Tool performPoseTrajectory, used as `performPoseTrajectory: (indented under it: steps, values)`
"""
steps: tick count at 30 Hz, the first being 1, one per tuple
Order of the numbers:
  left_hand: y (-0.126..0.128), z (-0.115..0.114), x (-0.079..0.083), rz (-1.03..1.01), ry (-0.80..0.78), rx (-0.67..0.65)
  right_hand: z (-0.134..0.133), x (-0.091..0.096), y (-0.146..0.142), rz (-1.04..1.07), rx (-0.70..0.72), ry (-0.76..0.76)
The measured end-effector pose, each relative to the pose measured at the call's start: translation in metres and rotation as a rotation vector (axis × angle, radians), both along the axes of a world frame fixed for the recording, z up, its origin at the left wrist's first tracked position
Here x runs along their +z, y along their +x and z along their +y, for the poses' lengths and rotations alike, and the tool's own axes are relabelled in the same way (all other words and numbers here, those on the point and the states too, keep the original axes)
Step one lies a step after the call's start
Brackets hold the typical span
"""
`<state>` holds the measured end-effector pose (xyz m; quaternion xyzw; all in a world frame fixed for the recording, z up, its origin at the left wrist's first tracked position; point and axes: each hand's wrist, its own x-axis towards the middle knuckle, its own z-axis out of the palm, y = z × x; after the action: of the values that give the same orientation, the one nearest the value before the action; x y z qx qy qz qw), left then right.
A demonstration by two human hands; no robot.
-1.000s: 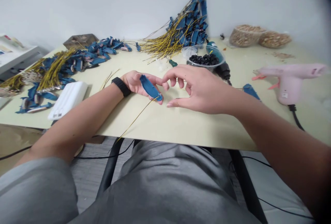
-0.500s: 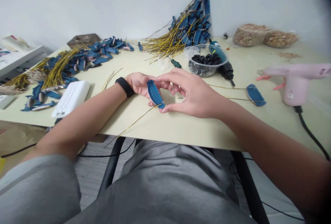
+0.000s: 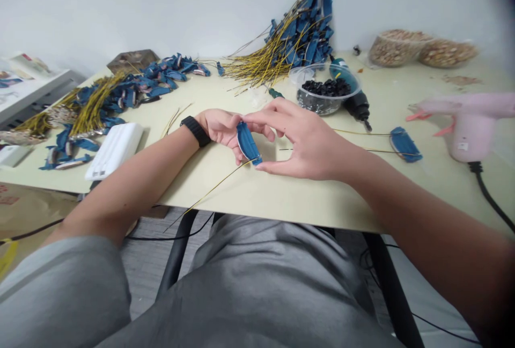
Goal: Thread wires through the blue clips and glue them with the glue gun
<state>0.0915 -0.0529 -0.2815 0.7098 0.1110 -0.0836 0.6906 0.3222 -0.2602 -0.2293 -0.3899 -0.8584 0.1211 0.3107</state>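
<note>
A blue curved piece with a pale rim [image 3: 248,144] is held upright between my two hands, above the table's near part. A thin yellow wire [image 3: 213,189] runs from its lower end toward the table's front edge. My left hand [image 3: 221,129], with a black band at the wrist, grips the piece from behind and from the left; some of its fingers are hidden. Across from it, my right hand [image 3: 300,139] spans the piece, its index finger at the upper end and its thumb at the lower end. Another blue piece with wires [image 3: 405,145] lies to the right.
A pink glue gun [image 3: 466,123] stands at the right. Behind my hands are a transparent bowl of black bits [image 3: 325,102] and a dark power tool [image 3: 357,106]. Blue pieces with yellow wires form piles at the back [image 3: 311,31] and left [image 3: 161,74]. A white box [image 3: 115,152] lies near my left forearm.
The whole view has shifted slightly, so things sit a little farther right and higher. My hands keep nearly the same hold on the blue piece.
</note>
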Motion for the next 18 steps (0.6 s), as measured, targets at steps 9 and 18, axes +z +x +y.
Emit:
performPoseTrajectory:
  steps: [9,18]
  values:
    - [0.001,-0.007,0.009,-0.053,0.037,0.003,0.001,-0.006,0.0,-0.039,-0.018,0.039]
    - [-0.052,0.01,0.091,0.048,0.721,0.507,0.002,-0.004,0.018,-0.127,-0.186,-0.041]
